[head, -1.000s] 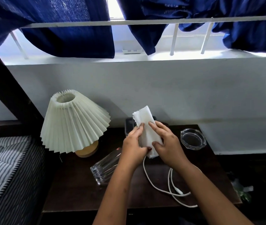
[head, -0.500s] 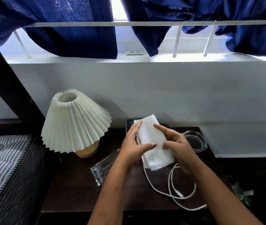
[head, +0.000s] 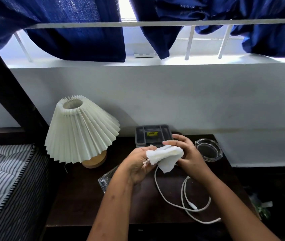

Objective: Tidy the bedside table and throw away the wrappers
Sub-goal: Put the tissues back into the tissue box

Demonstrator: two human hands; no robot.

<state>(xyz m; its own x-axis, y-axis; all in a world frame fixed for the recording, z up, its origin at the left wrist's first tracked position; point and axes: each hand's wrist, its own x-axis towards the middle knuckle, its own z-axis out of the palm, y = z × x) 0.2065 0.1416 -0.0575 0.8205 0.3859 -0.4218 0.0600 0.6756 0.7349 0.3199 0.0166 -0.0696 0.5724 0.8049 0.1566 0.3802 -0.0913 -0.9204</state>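
Note:
A white tissue [head: 164, 156] is bunched between both hands above the dark bedside table [head: 79, 202]. My left hand [head: 136, 164] grips its left end and my right hand [head: 188, 153] curls around its right end. A white cable [head: 183, 200] loops on the table under my right forearm. A clear glass [head: 106, 179] lies on its side, partly hidden by my left wrist. Behind my hands sits a grey compartment tray [head: 153, 134]. A glass ashtray [head: 208, 150] stands at the right.
A pleated cream lamp [head: 79, 131] on a wooden base stands at the table's left. A striped mattress [head: 0, 180] lies at the far left. Crumpled wrappers [head: 260, 206] lie on the dark floor to the right. Blue curtains hang over the window rail.
The flat tissue, held upright a second ago, has been lowered and crumpled into a bunch between both hands. The grey tray behind it has come into view.

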